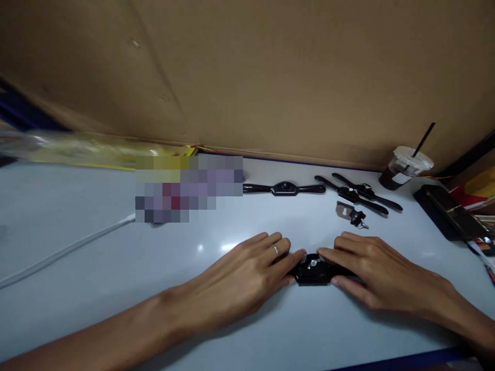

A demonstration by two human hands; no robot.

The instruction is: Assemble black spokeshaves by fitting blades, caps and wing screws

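The left hand (258, 268) and right hand (373, 265) both grasped a black spokeshave (314, 270) above the bench (216, 319).

Drink and clutter around the bench (96, 268)
A lidded plastic cup (406, 167) with a black straw (424, 139) stands near the cardboard wall (270, 77); a white cable (69, 251) crosses the left side; clear plastic wrapping (88, 144) lies behind.

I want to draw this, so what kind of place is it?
Probably a workbench: black two-handled tools and loose small parts are on a pale tabletop.
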